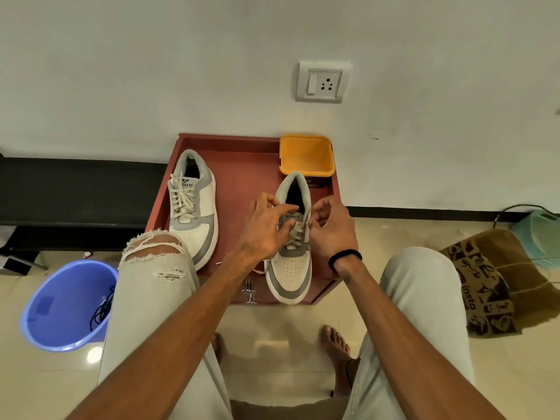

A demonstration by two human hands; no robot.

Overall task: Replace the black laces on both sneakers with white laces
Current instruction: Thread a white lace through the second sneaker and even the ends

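My left hand [263, 228] and right hand [330, 228] cover the right sneaker [291, 268] at 5 o'clock on the tabletop [242, 165]; fingers curled, pinching its white lace [298, 233], lace ends hidden.

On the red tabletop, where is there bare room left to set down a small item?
A bare strip runs between the left sneaker and the right sneaker, widening toward the back rim of the red table, left of the yellow tub. It is crowded on the right, where the left hand and right hand work the white lace.
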